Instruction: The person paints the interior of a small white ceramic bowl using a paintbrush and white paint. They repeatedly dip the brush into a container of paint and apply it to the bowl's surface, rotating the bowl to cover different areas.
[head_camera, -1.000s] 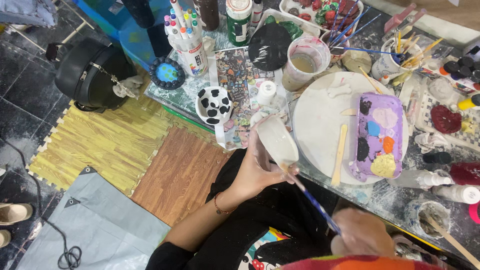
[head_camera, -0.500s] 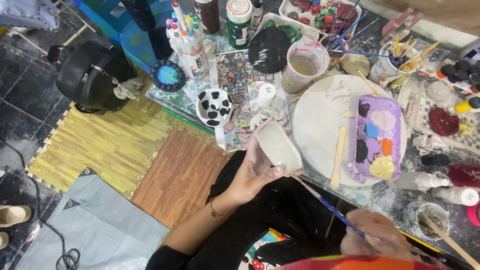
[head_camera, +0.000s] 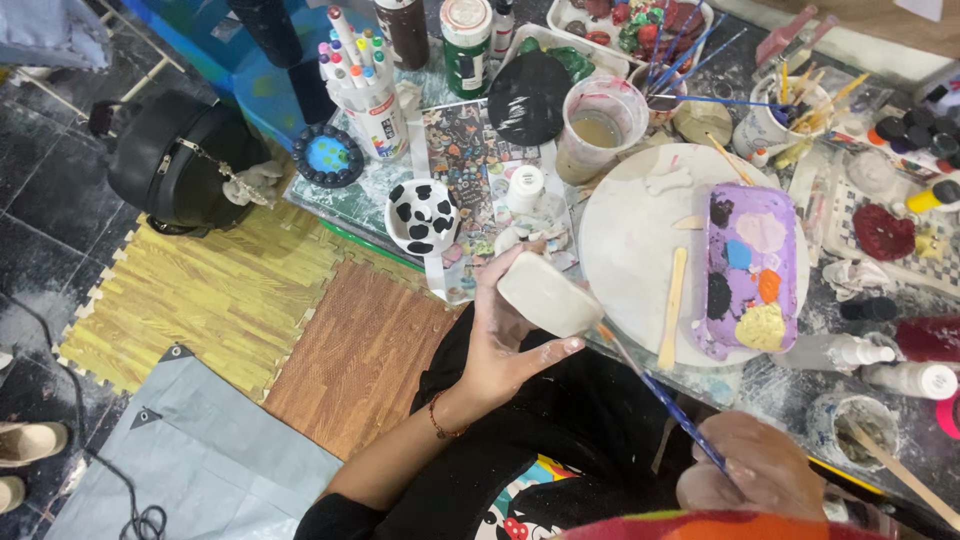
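Bowl (head_camera: 548, 293), white and unglazed, sits cupped in your left hand (head_camera: 505, 345) above your lap; your right hand (head_camera: 760, 465) grips a brush (head_camera: 655, 390) touching its rim. Tilted so, it could slip and break.

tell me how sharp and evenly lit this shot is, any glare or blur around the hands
Head view: light is soft and even, no hard shadows; the left hand and its white dish look sharp; the right hand with the brush is slightly soft at the frame's bottom edge; faint sheen on the glass table.
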